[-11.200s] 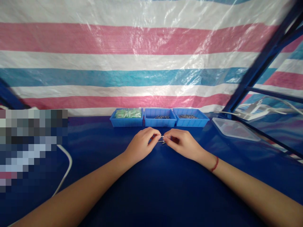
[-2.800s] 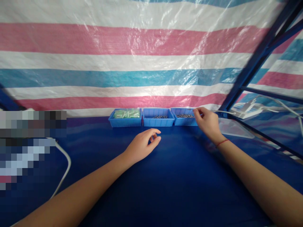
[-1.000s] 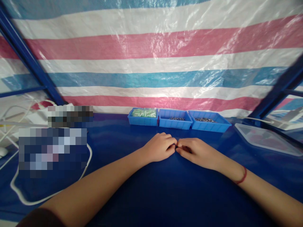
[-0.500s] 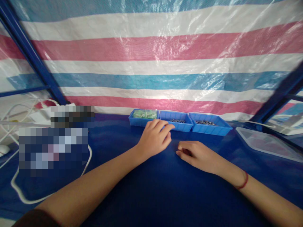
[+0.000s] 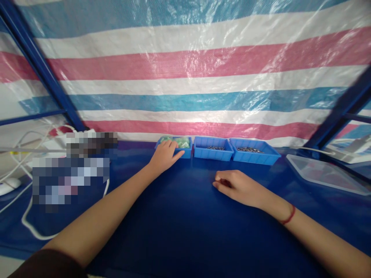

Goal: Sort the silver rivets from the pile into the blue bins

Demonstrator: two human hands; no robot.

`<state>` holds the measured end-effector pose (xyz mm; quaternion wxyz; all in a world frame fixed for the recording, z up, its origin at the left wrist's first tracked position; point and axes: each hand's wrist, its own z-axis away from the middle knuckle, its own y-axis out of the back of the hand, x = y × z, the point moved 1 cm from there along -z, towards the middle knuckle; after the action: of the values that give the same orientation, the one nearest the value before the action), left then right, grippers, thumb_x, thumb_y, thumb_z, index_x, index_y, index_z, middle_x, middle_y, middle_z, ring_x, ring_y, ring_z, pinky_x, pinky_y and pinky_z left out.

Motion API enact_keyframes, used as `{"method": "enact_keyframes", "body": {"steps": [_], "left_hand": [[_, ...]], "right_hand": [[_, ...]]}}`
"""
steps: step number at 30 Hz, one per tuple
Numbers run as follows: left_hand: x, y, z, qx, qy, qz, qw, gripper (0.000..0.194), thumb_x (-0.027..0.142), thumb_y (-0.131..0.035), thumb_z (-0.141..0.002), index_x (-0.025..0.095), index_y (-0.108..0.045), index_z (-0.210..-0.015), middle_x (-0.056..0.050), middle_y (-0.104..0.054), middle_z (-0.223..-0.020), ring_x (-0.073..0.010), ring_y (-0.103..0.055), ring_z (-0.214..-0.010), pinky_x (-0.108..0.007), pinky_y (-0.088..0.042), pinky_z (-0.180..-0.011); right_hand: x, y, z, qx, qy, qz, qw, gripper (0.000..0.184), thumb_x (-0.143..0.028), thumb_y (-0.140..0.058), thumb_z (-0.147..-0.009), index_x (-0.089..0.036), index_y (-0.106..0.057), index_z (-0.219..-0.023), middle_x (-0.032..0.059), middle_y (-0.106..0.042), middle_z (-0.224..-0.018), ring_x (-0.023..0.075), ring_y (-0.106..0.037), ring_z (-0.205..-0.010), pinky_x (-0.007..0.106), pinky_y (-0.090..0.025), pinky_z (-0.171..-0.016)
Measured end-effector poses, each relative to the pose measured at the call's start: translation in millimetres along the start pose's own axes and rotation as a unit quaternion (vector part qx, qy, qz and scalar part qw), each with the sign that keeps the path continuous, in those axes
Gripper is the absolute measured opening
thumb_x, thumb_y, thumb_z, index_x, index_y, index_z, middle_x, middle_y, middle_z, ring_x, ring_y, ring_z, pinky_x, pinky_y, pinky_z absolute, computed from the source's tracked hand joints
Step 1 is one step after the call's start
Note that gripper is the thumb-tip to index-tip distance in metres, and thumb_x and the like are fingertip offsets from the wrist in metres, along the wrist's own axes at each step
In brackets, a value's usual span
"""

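Observation:
My left hand (image 5: 164, 156) reaches over the left blue bin (image 5: 188, 153), its thumb apart from the fingers. The fingertips are partly hidden at the green, clear-wrapped packets (image 5: 183, 142) in that bin. My right hand (image 5: 239, 188) hovers over or rests on the blue tabletop; I cannot tell which. Its fingers are curled toward the thumb, and whatever they may hold is hidden. Beyond it stand the middle blue bin (image 5: 213, 155) and the right blue bin (image 5: 255, 157), each with small metal pieces (image 5: 247, 150) inside.
A translucent flat lid (image 5: 324, 175) lies at the right of the blue table (image 5: 179, 231). White cables (image 5: 27, 220), a white mouse (image 5: 10, 186) and blurred-out items occupy the left. Striped sheeting (image 5: 185, 69) hangs behind, between blue frame posts (image 5: 43, 73).
My left hand has moved left, from in front of the left and middle bins to over the packets in the left bin. The right hand stays nearly still. The view has shifted slightly.

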<state>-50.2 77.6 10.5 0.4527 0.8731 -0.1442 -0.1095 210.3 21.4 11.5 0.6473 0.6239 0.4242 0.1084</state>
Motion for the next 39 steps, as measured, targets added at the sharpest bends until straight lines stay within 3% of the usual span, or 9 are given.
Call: {"method": "enact_keyframes", "body": {"steps": [6, 9, 11, 15, 17, 20, 25, 31, 39], "left_hand": [[12.2, 32.2, 39.1, -0.026, -0.045, 0.017, 0.998, 0.029, 0.041, -0.045, -0.091, 0.014, -0.054, -0.086, -0.007, -0.058, -0.084, -0.0215, -0.054, -0.082, -0.034, -0.043, -0.079], [27.9, 58.0, 72.0, -0.037, -0.056, 0.036, 0.997, 0.027, 0.038, -0.045, -0.091, 0.013, -0.055, -0.088, -0.008, -0.059, -0.086, -0.0213, -0.054, -0.083, -0.035, -0.044, -0.078], [36.1, 73.6, 89.3, -0.029, -0.074, 0.036, 0.996, 0.029, 0.040, -0.045, -0.090, 0.014, -0.057, -0.087, -0.009, -0.059, -0.089, -0.0231, -0.053, -0.087, -0.038, -0.044, -0.081], [35.6, 90.7, 100.4, -0.014, -0.090, 0.016, 0.996, 0.058, 0.062, -0.055, -0.076, 0.026, -0.053, -0.121, -0.014, -0.040, -0.135, -0.0386, -0.032, -0.126, -0.059, -0.029, -0.097], [32.1, 90.8, 97.2, -0.072, -0.087, 0.026, 0.993, 0.071, 0.066, -0.054, -0.074, 0.031, -0.041, -0.133, -0.013, -0.030, -0.144, -0.0406, -0.024, -0.132, -0.064, -0.023, -0.099], [34.5, 87.3, 91.0, -0.141, -0.080, 0.058, 0.985, 0.071, 0.060, -0.052, -0.078, 0.030, -0.032, -0.140, -0.014, -0.038, -0.140, -0.0391, -0.031, -0.130, -0.062, -0.025, -0.100], [56.6, 85.9, 86.6, -0.139, -0.090, 0.105, 0.981, 0.065, 0.049, -0.051, -0.082, 0.024, -0.033, -0.140, -0.015, -0.047, -0.132, -0.0354, -0.043, -0.122, -0.056, -0.034, -0.098], [77.1, 92.9, 81.1, -0.097, -0.082, 0.216, 0.968, 0.062, 0.041, -0.052, -0.084, 0.020, -0.033, -0.139, -0.014, -0.046, -0.133, -0.0292, -0.043, -0.124, -0.048, -0.034, -0.104], [102.6, 56.7, 75.2, -0.071, -0.029, 0.546, 0.834, 0.058, 0.053, -0.023, -0.094, 0.025, -0.012, -0.144, -0.011, -0.022, -0.150, -0.0228, -0.022, -0.138, -0.046, -0.025, -0.112]], "right_hand": [[1.2, -1.7, 1.1, 0.015, 0.008, 0.004, 1.000, 0.026, -0.029, -0.044, -0.089, -0.019, -0.048, -0.065, -0.0012, -0.053, -0.059, 0.0114, -0.047, -0.051, 0.025, -0.033, -0.051], [-5.2, -7.7, 1.8, 0.054, 0.022, -0.001, 0.998, 0.018, -0.035, -0.048, -0.087, -0.019, -0.056, -0.083, 0.0037, -0.062, -0.078, 0.0166, -0.058, -0.069, 0.030, -0.044, -0.065], [-11.8, -15.3, 2.6, 0.082, 0.019, -0.019, 0.996, 0.040, -0.045, -0.055, -0.082, -0.018, -0.052, -0.112, 0.0104, -0.062, -0.104, 0.0235, -0.059, -0.095, 0.038, -0.046, -0.083], [-25.7, -35.6, 2.2, 0.062, -0.009, -0.043, 0.997, 0.099, -0.058, -0.065, -0.067, -0.016, -0.018, -0.143, 0.0191, -0.043, -0.137, 0.0339, -0.042, -0.125, 0.052, -0.037, -0.099], [-31.6, -43.6, -0.7, 0.064, -0.011, -0.050, 0.997, 0.107, -0.059, -0.068, -0.063, -0.016, -0.014, -0.145, 0.0200, -0.039, -0.141, 0.0363, -0.038, -0.128, 0.055, -0.034, -0.100], [-37.7, -49.8, -9.1, 0.097, -0.001, -0.096, 0.991, 0.103, -0.053, -0.070, -0.063, -0.018, -0.017, -0.144, 0.0183, -0.042, -0.139, 0.0352, -0.041, -0.126, 0.054, -0.035, -0.101], [-36.4, -49.7, -18.8, 0.139, -0.018, -0.242, 0.960, 0.086, -0.040, -0.072, -0.065, -0.020, -0.027, -0.136, 0.0143, -0.050, -0.131, 0.0296, -0.048, -0.122, 0.047, -0.040, -0.101], [-30.0, -28.5, -0.7, 0.137, -0.026, -0.329, 0.934, 0.088, -0.040, -0.076, -0.062, -0.024, -0.030, -0.135, 0.0133, -0.051, -0.128, 0.0299, -0.054, -0.114, 0.047, -0.047, -0.094], [-47.2, 21.1, 15.2, 0.309, -0.011, -0.193, 0.931, 0.071, -0.050, -0.066, -0.071, -0.026, -0.040, -0.132, 0.0114, -0.049, -0.130, 0.0312, -0.050, -0.117, 0.045, -0.048, -0.092]]}}
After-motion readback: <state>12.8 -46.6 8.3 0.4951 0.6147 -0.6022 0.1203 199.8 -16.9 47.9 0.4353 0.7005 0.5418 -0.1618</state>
